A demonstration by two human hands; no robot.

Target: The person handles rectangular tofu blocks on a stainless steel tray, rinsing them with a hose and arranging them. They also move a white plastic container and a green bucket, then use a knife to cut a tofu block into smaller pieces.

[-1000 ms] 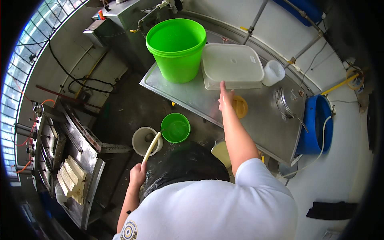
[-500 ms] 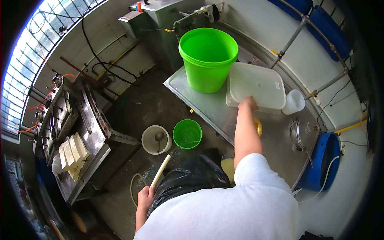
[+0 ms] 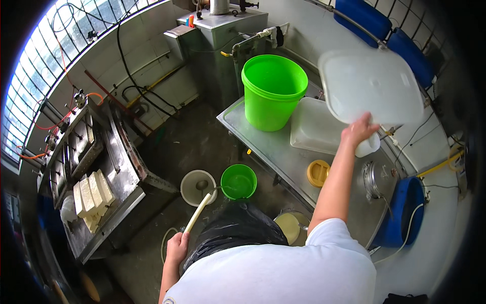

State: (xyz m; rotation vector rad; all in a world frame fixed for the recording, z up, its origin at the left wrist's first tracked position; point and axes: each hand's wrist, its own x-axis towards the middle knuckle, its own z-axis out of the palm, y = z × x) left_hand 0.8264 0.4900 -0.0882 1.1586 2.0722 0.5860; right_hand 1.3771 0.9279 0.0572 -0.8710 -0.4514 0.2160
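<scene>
My left hand (image 3: 177, 247) grips a pale hose (image 3: 199, 212), with water running from its end into a small green bucket (image 3: 244, 195) on the floor. Beside that bucket stands a white bucket (image 3: 186, 195) with a ladle (image 3: 201, 185) in it. My right hand (image 3: 358, 129) is closed on the near edge of a translucent white lid (image 3: 372, 88), held up and blurred by motion. Below the lid, a translucent rectangular tub (image 3: 310, 124) sits on the steel table (image 3: 291, 162); the raised lid covers part of it from view.
A tall green bucket (image 3: 270, 109) stands left of the tub. A round yellow lid (image 3: 318, 173) and a steel ring-shaped fitting (image 3: 373, 177) are on the table. A blue barrel (image 3: 405, 213) stands at right. White blocks (image 3: 93, 195) lie on the left metal bench (image 3: 121, 215).
My right hand has lifted the lid off the tub, up and to the right. The view has shifted slightly. My left hand still holds the hose over the small green bucket.
</scene>
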